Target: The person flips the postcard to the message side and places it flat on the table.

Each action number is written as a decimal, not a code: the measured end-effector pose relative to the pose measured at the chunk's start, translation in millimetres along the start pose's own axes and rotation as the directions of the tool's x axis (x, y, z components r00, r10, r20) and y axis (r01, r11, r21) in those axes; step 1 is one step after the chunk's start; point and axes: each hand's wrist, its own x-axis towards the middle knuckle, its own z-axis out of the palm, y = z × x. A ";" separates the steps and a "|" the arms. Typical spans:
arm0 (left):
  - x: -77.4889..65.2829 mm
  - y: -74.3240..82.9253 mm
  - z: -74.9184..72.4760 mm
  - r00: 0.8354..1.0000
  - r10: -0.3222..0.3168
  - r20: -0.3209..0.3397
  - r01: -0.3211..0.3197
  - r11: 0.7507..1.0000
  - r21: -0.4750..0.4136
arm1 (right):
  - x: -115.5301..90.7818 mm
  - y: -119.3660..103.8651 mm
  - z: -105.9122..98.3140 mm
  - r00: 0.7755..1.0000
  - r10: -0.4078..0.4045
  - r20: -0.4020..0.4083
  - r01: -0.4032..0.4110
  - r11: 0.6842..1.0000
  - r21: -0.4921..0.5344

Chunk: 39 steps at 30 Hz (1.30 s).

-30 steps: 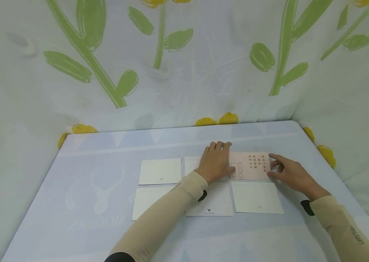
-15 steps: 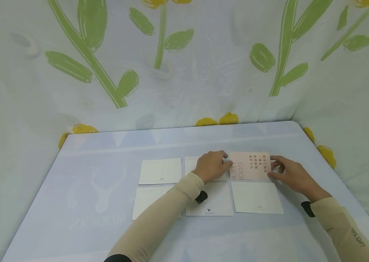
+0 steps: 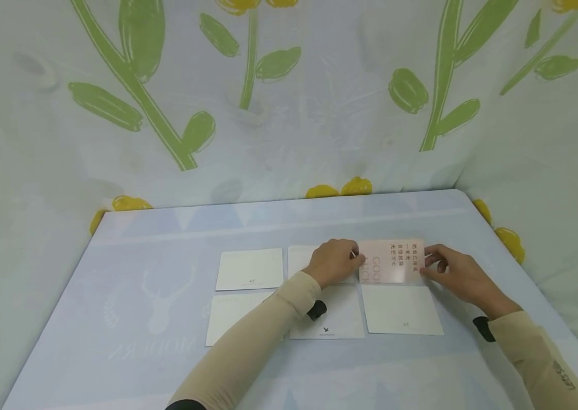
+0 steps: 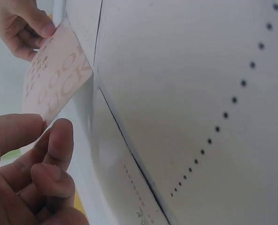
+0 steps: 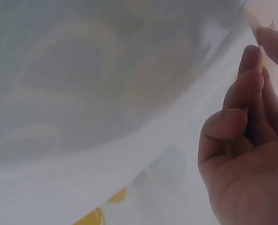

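Both hands hold a pale pink card (image 3: 390, 263) by its two short ends. It bears dark characters and large faint "GOOD LUCK" lettering. At its left edge, my left hand (image 3: 333, 263) pinches the card between thumb and forefinger, as the left wrist view shows with the card (image 4: 59, 77) tilted off the surface. My right hand (image 3: 455, 276) pinches the opposite edge, its other fingers curled beneath. In front of the pink card lies a white card (image 3: 401, 310), face plain with a small mark. Behind my left wrist another white card (image 3: 299, 255) is partly hidden.
Two more white cards lie to the left, a far one (image 3: 250, 270) and a near one (image 3: 234, 310) partly under my left sleeve. A white sheet (image 3: 340, 322) with a small bird mark lies mid-table. The pale blue table (image 3: 89, 319) meets a flower-patterned cloth (image 3: 309, 142) behind.
My left hand has pulled back from over the card's left end and now pinches that edge with curled fingers. A shiny reflection has appeared on the pink card; the right hand has barely moved.
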 end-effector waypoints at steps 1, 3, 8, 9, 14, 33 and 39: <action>-1.0 0.5 -0.6 1.000 -0.001 0.002 0.001 1.000 -0.006 | -0.7 0.3 -0.4 1.000 -0.003 -0.001 0.003 1.000 0.000; -2.6 0.9 -1.2 1.000 0.000 0.005 0.000 1.000 -0.016 | -1.7 1.1 -1.1 1.000 -0.014 -0.010 0.014 1.000 0.001; -3.6 0.7 -0.2 0.999 -0.009 0.037 0.012 0.996 -0.090 | -2.9 1.8 -2.6 0.999 -0.034 -0.026 0.034 0.999 -0.001; -3.4 0.7 0.3 0.999 -0.016 0.045 0.021 0.993 -0.113 | -3.1 1.6 -3.0 0.999 -0.034 -0.026 0.034 0.999 -0.001; -3.7 0.8 1.5 0.998 -0.040 0.056 0.051 0.975 -0.216 | -3.2 -0.7 -4.9 0.999 -0.022 -0.025 0.022 1.000 0.003; -6.8 3.8 -1.8 0.995 -0.055 -0.086 0.024 0.947 -0.319 | -6.0 -2.7 -12.1 0.995 -0.036 -0.088 0.043 0.996 0.080; -8.2 1.3 -1.0 0.993 -0.037 -0.116 -0.003 0.945 -0.326 | -7.4 -5.0 -13.4 0.991 -0.066 -0.118 0.082 0.987 0.135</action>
